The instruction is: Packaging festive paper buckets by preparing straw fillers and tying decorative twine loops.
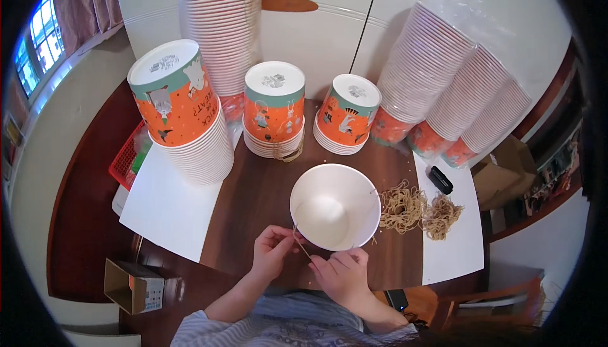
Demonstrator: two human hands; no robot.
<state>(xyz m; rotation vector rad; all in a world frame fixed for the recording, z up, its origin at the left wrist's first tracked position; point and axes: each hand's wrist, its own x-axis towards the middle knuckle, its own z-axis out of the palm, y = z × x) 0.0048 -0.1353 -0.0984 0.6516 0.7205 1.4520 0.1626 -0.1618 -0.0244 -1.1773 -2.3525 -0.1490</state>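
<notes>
A white paper bucket [332, 182] stands upright on the table in front of me, its mouth facing up. At its near left rim, my left hand [272, 252] pinches a thin tan cord [302, 248]. My right hand [342, 275], below the near rim, pinches the lower end of the same cord, which is stretched between both hands. Whether the cord passes through the bucket's wall is too small to tell. To the right of the bucket lie two tangled piles of tan cords, a larger pile [403, 208] and a smaller pile [442, 216].
Upside-down stacks of orange and green printed buckets stand at the back: a tall stack [171, 103], a middle stack [274, 106] and a short stack [348, 113]. Plastic-wrapped bucket stacks [430, 62] lean at back right. A black object [440, 180] lies on the white right panel.
</notes>
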